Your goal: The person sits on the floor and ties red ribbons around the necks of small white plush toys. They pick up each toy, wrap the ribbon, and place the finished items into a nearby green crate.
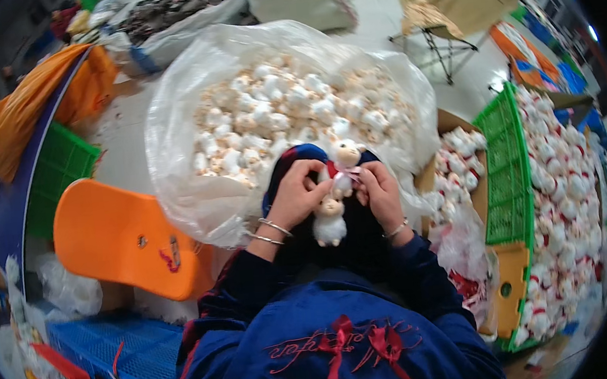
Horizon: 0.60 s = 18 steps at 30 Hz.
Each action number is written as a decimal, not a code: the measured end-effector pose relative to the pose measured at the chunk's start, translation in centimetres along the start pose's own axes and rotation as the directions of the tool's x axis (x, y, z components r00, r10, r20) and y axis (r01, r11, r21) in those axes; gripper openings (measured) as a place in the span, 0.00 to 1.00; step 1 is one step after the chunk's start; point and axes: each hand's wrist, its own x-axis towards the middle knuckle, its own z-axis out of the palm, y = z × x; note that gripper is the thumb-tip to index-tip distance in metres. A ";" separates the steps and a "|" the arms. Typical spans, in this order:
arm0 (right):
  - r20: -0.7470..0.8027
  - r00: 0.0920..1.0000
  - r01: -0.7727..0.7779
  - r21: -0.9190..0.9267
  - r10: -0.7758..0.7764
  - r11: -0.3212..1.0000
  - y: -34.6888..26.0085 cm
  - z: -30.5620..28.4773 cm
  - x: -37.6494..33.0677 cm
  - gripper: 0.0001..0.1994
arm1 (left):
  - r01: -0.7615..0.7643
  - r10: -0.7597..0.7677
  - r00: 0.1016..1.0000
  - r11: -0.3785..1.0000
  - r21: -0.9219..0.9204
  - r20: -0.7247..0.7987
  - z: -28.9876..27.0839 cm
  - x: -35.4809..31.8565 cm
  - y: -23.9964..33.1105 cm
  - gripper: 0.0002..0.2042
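Above my lap, both hands hold a small white plush toy (347, 154) with a cream face. A pink ribbon (353, 173) lies at its neck, and something red shows beside it. My left hand (299, 194) has its fingers bent and pinched at the toy's left side. The fingers of my right hand (381, 192) close on the ribbon at the toy's right. Just below, a second white plush toy (330, 224) rests on my dark-trousered lap, its head near my left fingertips. Whether it is joined to the first toy I cannot tell.
A large clear plastic bag (173, 144) of white plush toys lies open ahead. An orange chair (116, 239) stands at left, above a blue crate (128, 348). To the right are a cardboard box (446, 121) and a green crate (502, 168) of toys with red ribbons. A folding chair (441, 19) stands beyond.
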 end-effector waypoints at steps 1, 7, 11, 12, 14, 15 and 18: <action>-0.022 1.000 0.009 0.014 -0.009 1.000 -0.1 0.2 -0.2 0.08 | -0.004 0.004 0.999 1.000 0.010 0.040 0.0 0.0 0.5 0.18; -0.033 0.999 0.039 0.079 -0.036 0.996 0.0 -0.9 -0.7 0.10 | 0.038 -0.043 0.992 0.998 0.046 0.115 0.5 -0.1 1.3 0.23; -0.055 0.998 -0.032 -0.068 0.029 0.997 -0.2 -1.2 -1.1 0.12 | 0.081 -0.082 0.988 0.997 0.018 0.134 0.3 -0.1 1.0 0.24; -0.035 0.999 -0.041 -0.163 0.036 0.986 -0.8 -0.8 -1.2 0.15 | 0.089 -0.088 0.988 0.996 0.003 0.131 0.4 -0.1 0.7 0.24; 0.006 0.998 -0.050 -0.346 0.055 0.937 -1.7 0.4 -1.0 0.23 | 0.108 -0.106 0.987 0.994 -0.008 0.121 0.4 0.0 0.3 0.23; 0.032 0.999 0.006 -0.356 0.006 0.934 -1.6 0.5 -0.8 0.32 | 0.120 -0.119 0.986 0.993 -0.004 0.115 0.4 0.0 0.3 0.23; 0.031 1.000 0.008 -0.431 0.006 0.902 -1.8 1.4 -0.4 0.33 | 0.133 -0.129 0.986 0.991 -0.031 0.102 0.4 0.0 0.1 0.21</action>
